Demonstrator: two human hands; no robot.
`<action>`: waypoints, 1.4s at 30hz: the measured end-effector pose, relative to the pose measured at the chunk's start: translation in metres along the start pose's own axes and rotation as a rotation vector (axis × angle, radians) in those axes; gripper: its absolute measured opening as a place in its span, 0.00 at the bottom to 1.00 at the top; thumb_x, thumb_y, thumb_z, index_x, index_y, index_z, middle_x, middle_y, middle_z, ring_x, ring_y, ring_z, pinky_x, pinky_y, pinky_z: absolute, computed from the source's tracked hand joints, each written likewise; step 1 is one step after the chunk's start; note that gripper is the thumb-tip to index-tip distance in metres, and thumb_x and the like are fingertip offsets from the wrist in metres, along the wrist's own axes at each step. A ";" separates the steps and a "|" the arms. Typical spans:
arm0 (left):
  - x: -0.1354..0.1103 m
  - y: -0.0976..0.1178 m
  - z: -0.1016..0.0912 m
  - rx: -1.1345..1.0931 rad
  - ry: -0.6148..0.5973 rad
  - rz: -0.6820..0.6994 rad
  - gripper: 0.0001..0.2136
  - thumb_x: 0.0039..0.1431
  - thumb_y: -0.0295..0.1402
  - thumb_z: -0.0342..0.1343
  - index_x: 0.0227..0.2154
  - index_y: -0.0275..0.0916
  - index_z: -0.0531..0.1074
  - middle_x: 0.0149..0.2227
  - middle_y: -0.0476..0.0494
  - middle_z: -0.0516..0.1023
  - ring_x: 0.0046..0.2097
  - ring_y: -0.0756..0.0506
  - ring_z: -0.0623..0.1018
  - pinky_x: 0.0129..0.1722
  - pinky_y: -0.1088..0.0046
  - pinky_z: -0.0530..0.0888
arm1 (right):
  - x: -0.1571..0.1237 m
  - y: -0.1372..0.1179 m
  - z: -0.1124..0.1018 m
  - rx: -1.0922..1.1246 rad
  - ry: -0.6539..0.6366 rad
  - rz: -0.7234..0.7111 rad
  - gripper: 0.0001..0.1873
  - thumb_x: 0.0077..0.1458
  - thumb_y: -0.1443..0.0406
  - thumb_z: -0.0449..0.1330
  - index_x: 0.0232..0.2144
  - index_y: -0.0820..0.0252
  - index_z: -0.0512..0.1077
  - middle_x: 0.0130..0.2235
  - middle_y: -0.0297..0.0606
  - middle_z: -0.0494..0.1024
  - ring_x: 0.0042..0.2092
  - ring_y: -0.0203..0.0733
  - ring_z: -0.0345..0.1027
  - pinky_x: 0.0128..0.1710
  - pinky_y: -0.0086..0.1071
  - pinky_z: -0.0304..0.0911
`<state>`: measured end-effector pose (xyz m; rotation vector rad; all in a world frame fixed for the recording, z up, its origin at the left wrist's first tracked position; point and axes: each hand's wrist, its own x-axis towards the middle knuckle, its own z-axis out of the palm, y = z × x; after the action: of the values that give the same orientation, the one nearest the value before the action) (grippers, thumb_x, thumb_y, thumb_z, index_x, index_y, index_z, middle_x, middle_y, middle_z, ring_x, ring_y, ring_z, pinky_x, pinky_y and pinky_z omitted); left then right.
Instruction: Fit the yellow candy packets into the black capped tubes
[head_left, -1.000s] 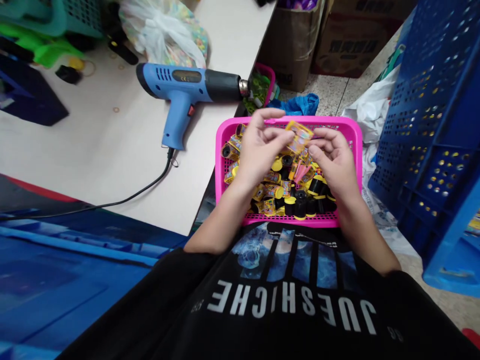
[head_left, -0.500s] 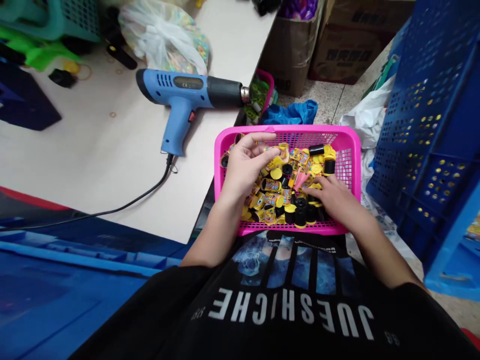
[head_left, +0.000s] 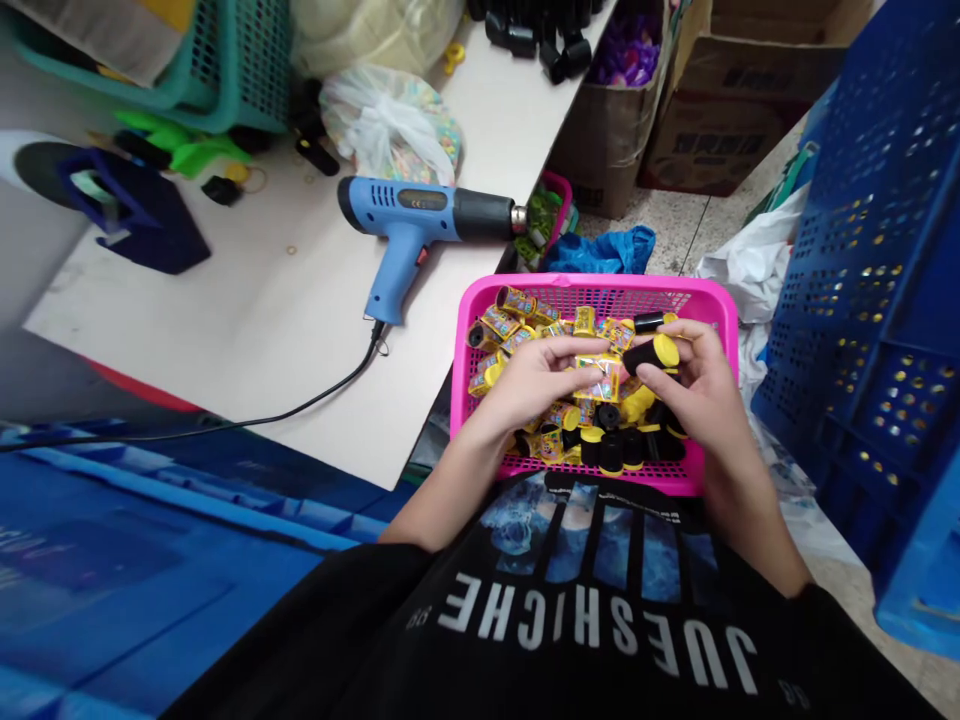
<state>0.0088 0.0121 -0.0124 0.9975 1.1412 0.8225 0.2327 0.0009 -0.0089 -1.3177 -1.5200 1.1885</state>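
Note:
A pink mesh basket rests on my lap, filled with several small black rolls with yellow caps and yellow printed wrappers. My right hand is closed on a black roll with a yellow cap, held just above the pile. My left hand pinches a yellow printed wrapper next to that roll. Both hands meet over the middle of the basket.
A blue heat gun lies on the white table to the left, its black cord trailing off the edge. A tape dispenser, a plastic bag and a teal basket sit farther back. Blue crates stand at right.
My right hand dipped into the pile and came up holding a black yellow-capped roll. My left hand moved toward the centre, still pinching a wrapper. The view shifted, showing more of the table's back.

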 end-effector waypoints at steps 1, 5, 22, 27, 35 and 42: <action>0.000 -0.001 0.003 -0.013 -0.003 -0.005 0.19 0.47 0.36 0.74 0.44 0.42 0.84 0.37 0.45 0.86 0.32 0.50 0.81 0.33 0.74 0.77 | 0.001 0.001 0.005 0.060 0.046 0.015 0.22 0.56 0.56 0.67 0.49 0.49 0.64 0.52 0.40 0.78 0.53 0.47 0.76 0.54 0.43 0.72; 0.002 -0.006 0.008 -0.036 0.144 0.040 0.13 0.50 0.39 0.72 0.38 0.41 0.85 0.29 0.47 0.84 0.24 0.53 0.75 0.24 0.78 0.72 | 0.003 0.006 0.012 0.263 0.181 0.052 0.24 0.52 0.55 0.70 0.48 0.49 0.66 0.50 0.38 0.78 0.53 0.45 0.76 0.55 0.40 0.73; 0.003 0.002 0.014 -0.095 0.059 0.006 0.15 0.52 0.45 0.71 0.37 0.41 0.85 0.38 0.44 0.87 0.33 0.50 0.82 0.32 0.75 0.81 | -0.003 0.019 0.007 0.136 0.011 0.102 0.24 0.48 0.50 0.75 0.44 0.51 0.75 0.40 0.33 0.82 0.40 0.43 0.77 0.44 0.39 0.71; 0.002 0.000 0.018 -0.159 -0.066 0.066 0.16 0.49 0.39 0.74 0.40 0.42 0.83 0.42 0.46 0.86 0.35 0.50 0.82 0.37 0.74 0.81 | -0.003 0.016 0.015 0.334 -0.082 0.106 0.30 0.50 0.42 0.70 0.49 0.47 0.72 0.55 0.38 0.77 0.59 0.50 0.71 0.60 0.46 0.68; 0.000 -0.006 0.033 -0.150 -0.063 0.190 0.17 0.48 0.38 0.75 0.42 0.43 0.83 0.50 0.42 0.85 0.55 0.40 0.82 0.58 0.59 0.77 | -0.006 0.005 0.026 0.674 -0.226 0.366 0.26 0.63 0.41 0.57 0.53 0.47 0.70 0.57 0.38 0.74 0.53 0.46 0.75 0.48 0.42 0.77; -0.003 -0.005 0.039 -0.137 0.010 0.179 0.17 0.45 0.36 0.77 0.40 0.43 0.84 0.45 0.45 0.87 0.49 0.43 0.84 0.53 0.65 0.77 | -0.004 0.008 0.018 0.581 -0.219 0.290 0.23 0.63 0.43 0.59 0.51 0.48 0.71 0.55 0.37 0.73 0.53 0.44 0.72 0.47 0.36 0.74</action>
<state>0.0460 -0.0005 -0.0113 0.9911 0.9998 1.0360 0.2182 -0.0053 -0.0213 -1.0487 -1.0153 1.8401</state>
